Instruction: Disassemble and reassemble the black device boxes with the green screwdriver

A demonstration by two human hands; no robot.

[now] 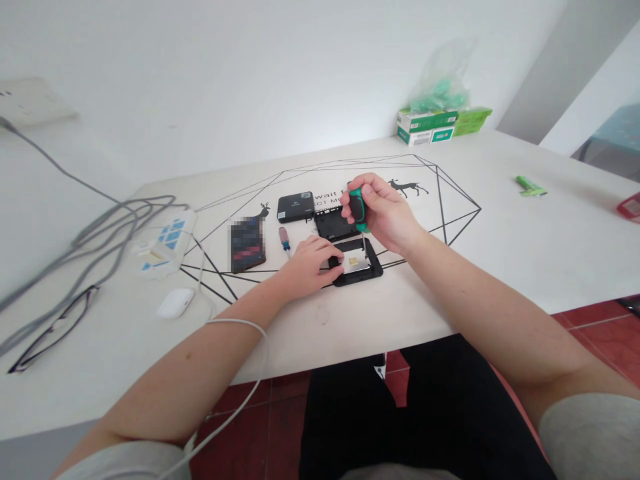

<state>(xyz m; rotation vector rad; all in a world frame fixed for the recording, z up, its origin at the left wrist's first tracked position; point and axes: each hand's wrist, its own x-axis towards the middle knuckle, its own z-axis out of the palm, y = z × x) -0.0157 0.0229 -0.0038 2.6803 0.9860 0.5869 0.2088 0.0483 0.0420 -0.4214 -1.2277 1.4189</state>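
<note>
My right hand (384,212) is wrapped round the green and black handle of a screwdriver (357,208), held nearly upright. Its metal shaft points down into the right side of an opened black device casing (374,273). A silvery plate with a small gold-coloured patch (354,261) lies inside that casing. Fingers and thumb of my left hand (313,265) grip the casing's left edge against the table. Just behind it is a black slotted cover (334,225), partly hidden by my right hand. A second screwdriver (285,239) with a red and blue handle lies left of the cover.
A closed black box (295,207) and a phone (247,245) lie on the white table (310,333). Cables, a power strip (167,243), a white earbud case (176,303) and glasses (55,327) are at left. Green boxes (427,121) stand at the back. A white cable crosses my left forearm.
</note>
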